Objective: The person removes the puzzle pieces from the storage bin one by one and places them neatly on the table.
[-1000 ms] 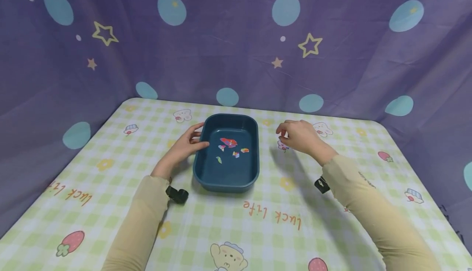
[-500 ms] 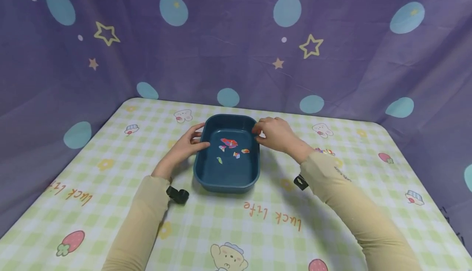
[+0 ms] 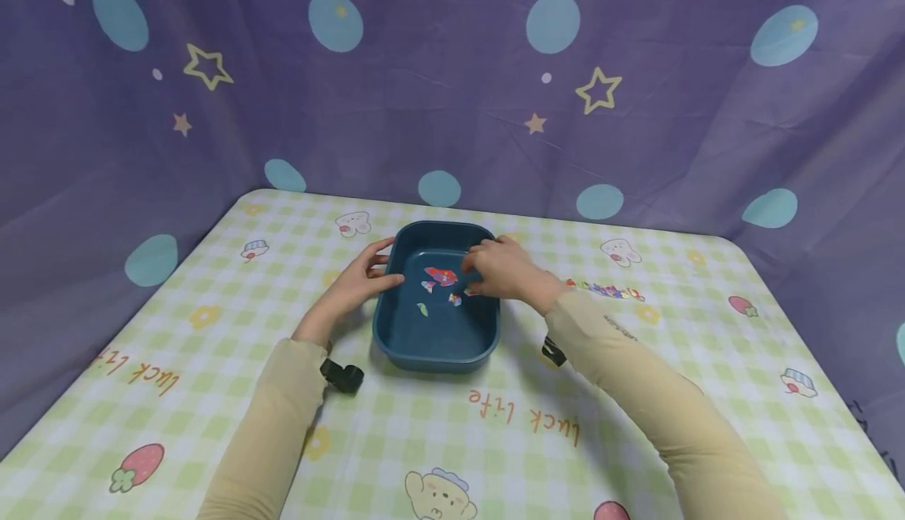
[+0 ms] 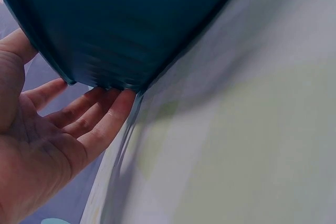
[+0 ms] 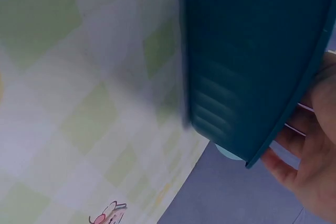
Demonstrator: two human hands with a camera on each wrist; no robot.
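A dark teal rectangular bin (image 3: 434, 364) stands on the table. Several small flat colourful pieces lie on its floor, among them a larger red one (image 3: 440, 276), a green one (image 3: 423, 309) and a pale multicoloured one (image 3: 428, 287). My left hand (image 3: 351, 283) holds the bin's left side, thumb over the rim; in the left wrist view its fingers (image 4: 105, 129) touch the outer wall. My right hand (image 3: 505, 270) reaches over the right rim into the bin, fingers bent downward, close to a small orange piece. Whether its fingertips pinch anything is hidden.
A row of small colourful pieces (image 3: 610, 291) lies on the tablecloth right of the bin, behind the right forearm. The checked tablecloth (image 3: 233, 433) has printed cartoons and lettering. A purple patterned curtain (image 3: 452, 111) hangs around the table's back and sides.
My right hand has moved left from above the tablecloth, across the bin's right rim and inside, uncovering the row of pieces on the right. The left hand stays on the bin.
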